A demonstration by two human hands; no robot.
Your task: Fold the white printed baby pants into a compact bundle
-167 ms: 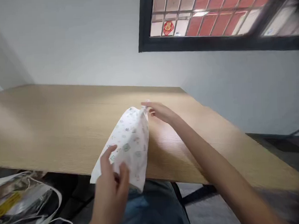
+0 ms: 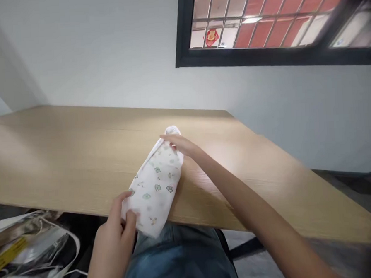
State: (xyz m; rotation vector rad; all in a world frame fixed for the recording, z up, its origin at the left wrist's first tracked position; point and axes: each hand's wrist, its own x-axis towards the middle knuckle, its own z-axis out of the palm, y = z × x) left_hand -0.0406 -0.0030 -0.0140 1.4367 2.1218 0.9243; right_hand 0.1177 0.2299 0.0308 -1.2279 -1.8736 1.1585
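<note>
At table [image 2: 65,162] edge, left hand [image 2: 115,227], right hand [image 2: 178,144] pinch printed cloth [image 2: 156,182]; motifs blurred.

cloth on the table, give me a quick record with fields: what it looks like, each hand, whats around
cloth: white, small printed pattern, bundled lengthwise, near end over the table edge
left hand: pinches the near end
right hand: fingers over the far end, grip unclear
table: light wood, against a grey wall
plastic bag: lower left, below the table
window: dark frame, upper right
</note>
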